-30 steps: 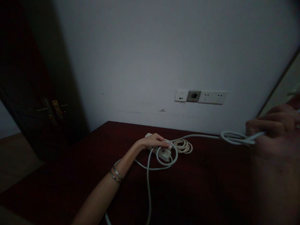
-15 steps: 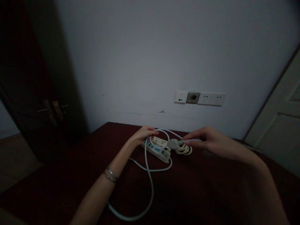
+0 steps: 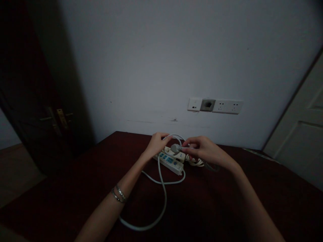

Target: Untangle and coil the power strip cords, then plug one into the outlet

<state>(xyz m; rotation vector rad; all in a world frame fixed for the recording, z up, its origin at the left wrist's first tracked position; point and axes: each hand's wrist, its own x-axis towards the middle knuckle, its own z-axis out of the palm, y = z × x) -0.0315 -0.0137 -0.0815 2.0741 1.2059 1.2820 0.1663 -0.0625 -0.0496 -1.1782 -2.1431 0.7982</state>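
My left hand (image 3: 156, 145) is closed on a loop of white power cord (image 3: 163, 191), above the far end of a power strip (image 3: 171, 164). Between thumb and fingers, my right hand (image 3: 202, 149) grips the plug (image 3: 175, 148) at its cord end; its round grey-white body points left, toward my left hand. The strip lies on the dark red table with blue-marked sockets facing up. Right behind it is a second, cream power strip (image 3: 180, 156), partly covered by the plug and cord. Its coiled cord (image 3: 195, 162) rests below my right hand.
The dark red tabletop (image 3: 202, 205) reaches to a pale wall (image 3: 151, 67). Wall sockets (image 3: 227, 106) and a grey-framed outlet (image 3: 208, 105) are set above the table. A dark door with a handle (image 3: 62, 118) stands left, a light door (image 3: 302, 134) right.
My right hand has moved left with the plug, bringing it over the strips and closer to my left hand. The left hand has shifted slightly right, still holding the cord loop.
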